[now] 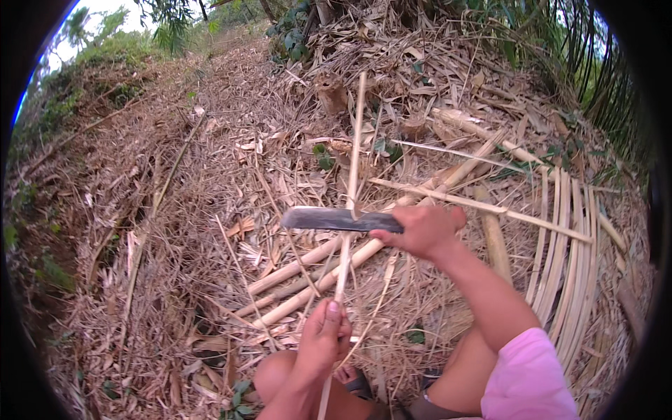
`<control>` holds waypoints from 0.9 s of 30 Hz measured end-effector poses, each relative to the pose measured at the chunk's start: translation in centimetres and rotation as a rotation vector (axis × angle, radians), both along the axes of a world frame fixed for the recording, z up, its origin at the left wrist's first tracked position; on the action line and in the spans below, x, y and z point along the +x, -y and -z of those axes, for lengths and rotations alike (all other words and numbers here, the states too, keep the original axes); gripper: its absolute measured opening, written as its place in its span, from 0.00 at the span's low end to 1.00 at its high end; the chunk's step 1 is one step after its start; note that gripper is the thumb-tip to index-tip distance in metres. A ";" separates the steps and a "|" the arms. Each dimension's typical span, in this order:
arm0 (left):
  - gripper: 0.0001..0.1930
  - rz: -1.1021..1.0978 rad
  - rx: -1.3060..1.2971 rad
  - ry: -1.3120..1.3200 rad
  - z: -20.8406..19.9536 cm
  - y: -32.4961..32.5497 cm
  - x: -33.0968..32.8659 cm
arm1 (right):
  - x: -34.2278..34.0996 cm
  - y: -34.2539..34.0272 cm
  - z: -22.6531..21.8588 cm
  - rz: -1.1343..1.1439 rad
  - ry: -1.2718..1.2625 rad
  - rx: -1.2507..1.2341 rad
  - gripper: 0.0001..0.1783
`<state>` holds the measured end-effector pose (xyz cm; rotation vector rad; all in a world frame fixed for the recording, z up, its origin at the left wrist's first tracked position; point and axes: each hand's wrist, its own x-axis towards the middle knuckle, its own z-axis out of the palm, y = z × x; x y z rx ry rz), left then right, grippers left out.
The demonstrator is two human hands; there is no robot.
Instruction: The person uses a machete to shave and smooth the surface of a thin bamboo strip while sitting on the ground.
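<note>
My left hand [323,337] is closed around the lower part of a long, thin pale bamboo strip [358,133], which points up and away from me. In my right hand [425,228] is a machete [318,218], gripped by its handle, most of which the fingers hide. Its broad dark blade lies crosswise against the strip, well above my left hand, with the blunt-looking end toward the left. Where blade and strip meet, a small curl of bamboo [357,210] shows. The strip's lower end runs down between my knees.
Several bamboo poles [297,305] lie diagonally on the leaf litter before me. To the right rests a bundle of split bamboo strips [565,245], with a single strip [483,204] lying across toward it. A cut stump [330,94] stands farther off. My sandalled feet are below.
</note>
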<state>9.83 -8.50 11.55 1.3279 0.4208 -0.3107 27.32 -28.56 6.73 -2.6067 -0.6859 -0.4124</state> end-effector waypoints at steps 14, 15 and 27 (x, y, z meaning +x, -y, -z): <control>0.12 0.150 0.275 -0.015 2.0 -1.2 -4.2 | 5.3 5.2 2.3 0.092 0.191 0.073 0.38; 0.10 0.148 0.364 0.021 3.2 -1.7 -4.8 | 6.1 6.1 2.9 0.159 0.157 0.083 0.37; 0.15 0.218 0.482 -0.057 1.7 -2.2 -8.2 | 7.9 11.9 5.1 0.444 -0.056 -0.003 0.39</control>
